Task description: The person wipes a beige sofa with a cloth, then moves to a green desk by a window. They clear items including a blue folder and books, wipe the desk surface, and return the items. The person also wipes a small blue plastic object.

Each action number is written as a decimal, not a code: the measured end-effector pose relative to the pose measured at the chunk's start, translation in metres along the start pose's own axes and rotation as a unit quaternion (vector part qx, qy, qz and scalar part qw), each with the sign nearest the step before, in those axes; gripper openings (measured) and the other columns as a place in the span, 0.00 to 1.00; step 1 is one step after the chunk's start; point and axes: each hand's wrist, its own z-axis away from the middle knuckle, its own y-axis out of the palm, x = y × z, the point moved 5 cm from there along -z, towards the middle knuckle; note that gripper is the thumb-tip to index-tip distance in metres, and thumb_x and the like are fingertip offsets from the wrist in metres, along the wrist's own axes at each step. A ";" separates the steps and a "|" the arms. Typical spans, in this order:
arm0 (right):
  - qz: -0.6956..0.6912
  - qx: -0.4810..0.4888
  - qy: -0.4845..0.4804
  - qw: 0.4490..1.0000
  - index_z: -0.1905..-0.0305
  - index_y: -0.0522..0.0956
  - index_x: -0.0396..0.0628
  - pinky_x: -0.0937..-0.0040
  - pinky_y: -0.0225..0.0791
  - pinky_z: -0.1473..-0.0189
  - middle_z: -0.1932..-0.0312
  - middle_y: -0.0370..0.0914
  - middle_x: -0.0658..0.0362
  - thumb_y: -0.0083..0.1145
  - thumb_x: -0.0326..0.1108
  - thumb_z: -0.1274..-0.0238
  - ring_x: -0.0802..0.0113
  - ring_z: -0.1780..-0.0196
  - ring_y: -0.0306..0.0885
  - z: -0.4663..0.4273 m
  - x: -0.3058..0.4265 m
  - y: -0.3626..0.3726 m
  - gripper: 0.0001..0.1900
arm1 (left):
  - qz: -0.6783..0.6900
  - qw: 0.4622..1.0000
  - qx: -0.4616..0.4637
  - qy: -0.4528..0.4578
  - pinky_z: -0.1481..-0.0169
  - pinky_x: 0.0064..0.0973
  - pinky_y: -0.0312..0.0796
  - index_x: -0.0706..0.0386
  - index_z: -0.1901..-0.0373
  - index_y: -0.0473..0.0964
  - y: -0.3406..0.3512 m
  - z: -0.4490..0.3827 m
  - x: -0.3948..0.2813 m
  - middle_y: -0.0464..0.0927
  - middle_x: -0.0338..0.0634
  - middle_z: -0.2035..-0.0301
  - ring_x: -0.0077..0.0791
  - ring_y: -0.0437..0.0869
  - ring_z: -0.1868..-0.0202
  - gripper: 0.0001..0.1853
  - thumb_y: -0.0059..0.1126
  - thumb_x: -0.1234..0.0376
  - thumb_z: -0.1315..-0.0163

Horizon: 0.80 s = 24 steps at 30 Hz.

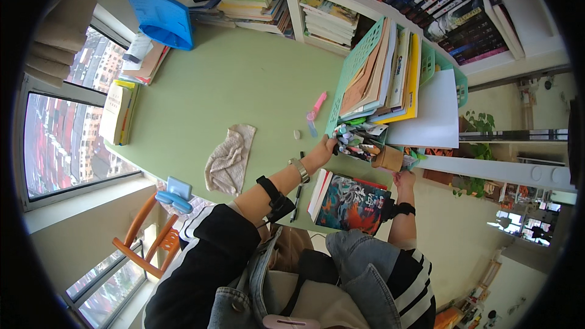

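A desk organizer (417, 161) packed with pens stands at the desk's right edge, between my two hands. My left hand (327, 146) grips its left front corner, the fingertips partly hidden beside the pens. At its right corner, my right hand (404, 179) holds on with curled fingers. Pens and markers (352, 139) fill the near compartments, and a brown box (387, 159) sits among them. Directly behind are upright papers and folders (388, 77) in a green plastic file rack (358, 71). Thick books with a dark illustrated cover (352, 203) lie between my forearms.
On the green desktop (205, 77) lie a crumpled cloth (231, 160), a pink pen-like item (318, 103), a small white piece (297, 135) and a black pen (297, 201). A blue bookstand (167, 20) stands far left. Book-filled shelves (295, 18) line the back. A wooden chair (137, 219) is at left.
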 end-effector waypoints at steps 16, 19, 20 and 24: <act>0.090 0.035 0.004 0.995 0.58 0.70 0.41 0.69 0.71 0.78 0.73 0.77 0.50 0.48 0.34 0.39 0.61 0.75 0.78 0.013 0.010 -0.020 0.09 | -0.042 0.999 -0.019 0.017 0.70 0.22 0.61 0.59 0.52 0.66 -0.034 0.016 0.016 0.67 0.34 0.75 0.20 0.65 0.75 0.20 0.38 0.54 0.34; 0.274 0.003 -0.296 0.915 0.59 0.74 0.44 0.72 0.71 0.68 0.70 0.78 0.55 0.52 0.37 0.39 0.66 0.69 0.78 0.080 0.055 -0.014 0.09 | -0.096 0.989 -0.094 0.060 0.71 0.21 0.62 0.62 0.56 0.71 -0.082 0.047 0.023 0.69 0.34 0.75 0.18 0.66 0.74 0.14 0.47 0.63 0.37; 0.333 -0.020 -0.366 0.869 0.60 0.75 0.44 0.73 0.71 0.65 0.69 0.78 0.57 0.52 0.37 0.40 0.68 0.67 0.77 0.110 0.071 -0.006 0.09 | -0.117 0.984 -0.120 0.066 0.72 0.20 0.61 0.63 0.59 0.72 -0.098 0.058 0.025 0.69 0.33 0.76 0.17 0.66 0.75 0.12 0.49 0.64 0.38; 0.180 0.221 -0.424 0.860 0.58 0.76 0.45 0.72 0.68 0.62 0.69 0.78 0.61 0.54 0.33 0.42 0.73 0.63 0.76 0.232 0.079 0.091 0.08 | -0.145 0.969 -0.185 0.074 0.74 0.24 0.63 0.64 0.62 0.73 -0.130 0.083 0.032 0.71 0.38 0.80 0.23 0.70 0.78 0.12 0.52 0.65 0.41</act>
